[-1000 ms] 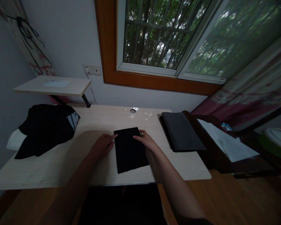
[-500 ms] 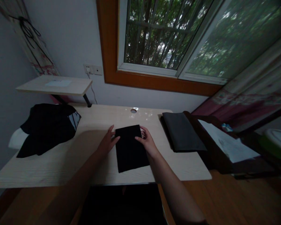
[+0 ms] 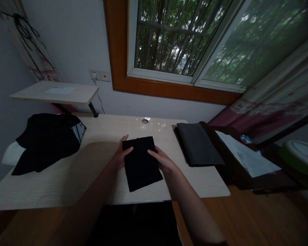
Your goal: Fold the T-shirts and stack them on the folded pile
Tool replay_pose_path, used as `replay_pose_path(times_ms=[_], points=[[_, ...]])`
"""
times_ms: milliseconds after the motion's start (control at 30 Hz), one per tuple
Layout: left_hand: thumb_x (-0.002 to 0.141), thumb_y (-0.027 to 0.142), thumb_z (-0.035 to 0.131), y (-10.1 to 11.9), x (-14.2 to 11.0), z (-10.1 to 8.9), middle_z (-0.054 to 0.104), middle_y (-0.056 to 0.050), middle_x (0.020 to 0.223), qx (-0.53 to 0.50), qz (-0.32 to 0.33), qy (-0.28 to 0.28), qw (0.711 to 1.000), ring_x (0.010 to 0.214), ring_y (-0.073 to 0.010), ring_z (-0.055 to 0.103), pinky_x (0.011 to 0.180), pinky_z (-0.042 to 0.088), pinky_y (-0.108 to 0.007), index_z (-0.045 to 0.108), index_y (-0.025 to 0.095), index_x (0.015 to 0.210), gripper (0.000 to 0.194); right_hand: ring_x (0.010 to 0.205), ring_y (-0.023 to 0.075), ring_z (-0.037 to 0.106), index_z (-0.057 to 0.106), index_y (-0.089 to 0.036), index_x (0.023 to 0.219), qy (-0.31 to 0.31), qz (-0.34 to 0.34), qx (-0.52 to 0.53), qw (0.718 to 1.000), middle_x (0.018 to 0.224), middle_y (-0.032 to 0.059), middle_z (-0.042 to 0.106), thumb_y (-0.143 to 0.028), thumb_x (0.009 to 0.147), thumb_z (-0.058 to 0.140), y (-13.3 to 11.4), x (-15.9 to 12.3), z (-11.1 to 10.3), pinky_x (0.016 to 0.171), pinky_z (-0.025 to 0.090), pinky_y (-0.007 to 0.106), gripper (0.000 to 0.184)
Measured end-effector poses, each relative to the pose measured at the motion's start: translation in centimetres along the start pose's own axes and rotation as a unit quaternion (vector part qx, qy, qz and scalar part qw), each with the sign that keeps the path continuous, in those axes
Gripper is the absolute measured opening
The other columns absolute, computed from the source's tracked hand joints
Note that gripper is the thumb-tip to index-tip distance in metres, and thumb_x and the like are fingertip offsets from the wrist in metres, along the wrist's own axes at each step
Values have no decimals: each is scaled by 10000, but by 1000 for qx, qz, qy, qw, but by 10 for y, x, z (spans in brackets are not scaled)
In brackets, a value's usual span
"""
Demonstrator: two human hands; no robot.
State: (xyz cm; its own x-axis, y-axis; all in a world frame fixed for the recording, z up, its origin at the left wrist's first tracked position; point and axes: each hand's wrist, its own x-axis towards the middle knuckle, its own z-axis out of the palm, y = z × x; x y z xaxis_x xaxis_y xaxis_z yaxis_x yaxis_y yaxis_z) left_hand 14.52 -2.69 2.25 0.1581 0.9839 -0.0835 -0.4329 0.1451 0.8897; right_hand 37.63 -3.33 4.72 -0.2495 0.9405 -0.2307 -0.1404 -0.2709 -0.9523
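A folded black cloth [image 3: 143, 167], flat and rectangular, is in front of me at the middle of the desk. My left hand [image 3: 121, 155] grips its upper left edge, thumb on top and fingers at the side and underneath. On the opposite edge, my right hand [image 3: 163, 160] is closed the same way, its fingers mostly hidden behind the cloth. The cloth's far end seems slightly raised; I cannot tell how much of it touches the desk.
A crumpled black garment [image 3: 51, 143] lies at the left, beside a raised shelf [image 3: 53, 93] with a paper on it. On the right is a dark grey folded item [image 3: 199, 143]. The pale desk [image 3: 100, 133] has a cable hole [image 3: 145, 121] near the wall.
My fingers have closed further around both side edges of the black cloth. It is tilted slightly, its near edge shifted a little toward me. The view has moved slightly.
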Motion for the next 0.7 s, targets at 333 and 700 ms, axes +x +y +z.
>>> replay_pose_path(times_ms=[333,700], points=[[839,428,762,4,-1,0,607,-96,1443,-11,-6,-32,999,1228,-308,645,1089,480,-558,243,349,1608,930,1009,264,727,734,-186,1123,-72,52,15,996,1101,70,777,-421,683,897,-1,-2,2,1010,516,429,525],[860,337,743,-5,7,-5,677,-106,1326,-126,17,-43,991,1230,-286,647,1111,401,-565,467,315,1393,601,937,305,726,718,-234,1107,94,-23,-95,991,997,64,785,-474,747,834,-80,-17,-75,866,570,439,449]])
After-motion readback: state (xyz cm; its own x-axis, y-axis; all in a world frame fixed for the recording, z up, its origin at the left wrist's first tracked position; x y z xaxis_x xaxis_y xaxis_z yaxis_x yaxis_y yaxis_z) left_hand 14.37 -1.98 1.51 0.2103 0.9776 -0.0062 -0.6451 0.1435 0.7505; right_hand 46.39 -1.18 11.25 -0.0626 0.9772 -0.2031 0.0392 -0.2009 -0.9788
